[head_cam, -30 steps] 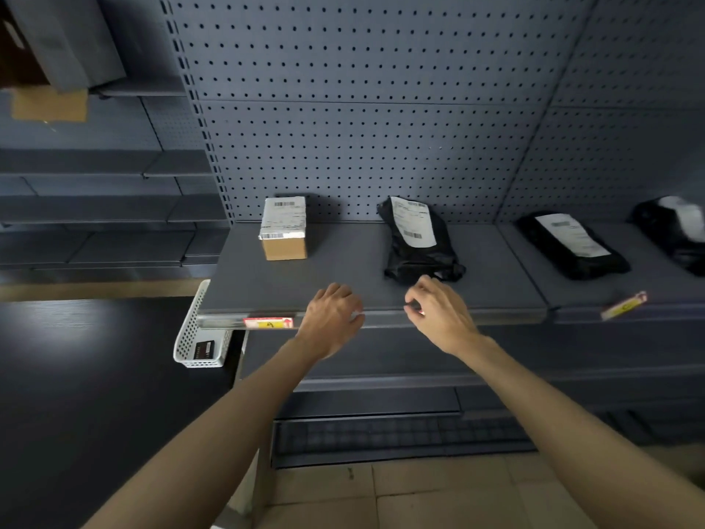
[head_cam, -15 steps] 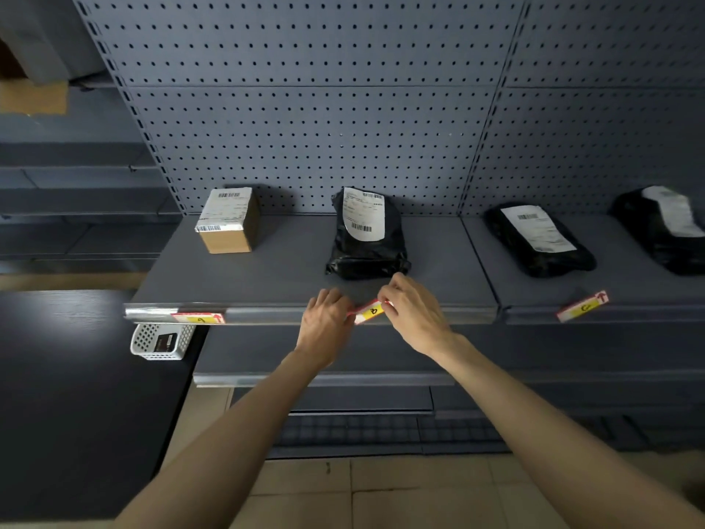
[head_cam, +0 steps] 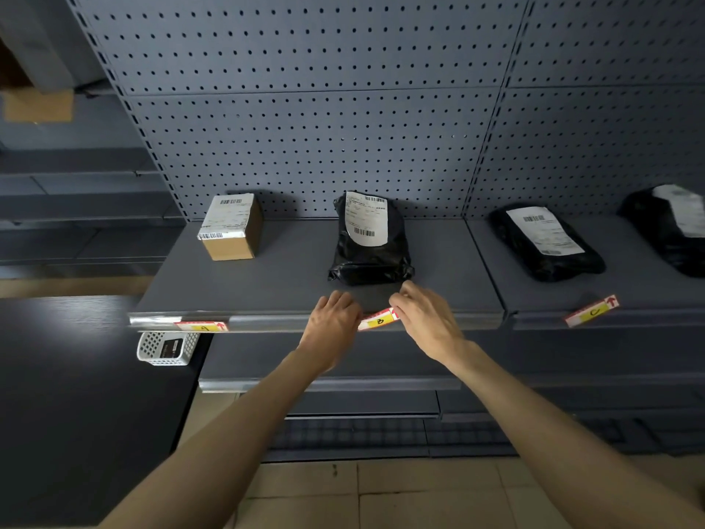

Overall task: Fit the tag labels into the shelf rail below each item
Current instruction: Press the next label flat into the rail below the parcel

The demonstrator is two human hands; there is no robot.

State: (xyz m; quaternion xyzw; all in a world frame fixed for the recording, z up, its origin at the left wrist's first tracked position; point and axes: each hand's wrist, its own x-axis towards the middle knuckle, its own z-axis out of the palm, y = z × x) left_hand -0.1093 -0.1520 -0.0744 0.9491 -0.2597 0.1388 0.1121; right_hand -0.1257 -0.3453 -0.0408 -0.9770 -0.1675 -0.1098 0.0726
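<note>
Tag: I've got the red-and-yellow tag label (head_cam: 379, 319) tilted at the shelf rail (head_cam: 267, 323), just below the black parcel (head_cam: 369, 238).
Left hand (head_cam: 332, 322): fingers curled closed on the tag's left end.
Right hand (head_cam: 427, 318): fingers pinched closed on its right end.
Handling: looks thin, light and bendy; I'd hold the ends and flex it in.
Neighbours: one tag (head_cam: 201, 326) sits in the rail; another (head_cam: 591, 311) lies askew.
</note>
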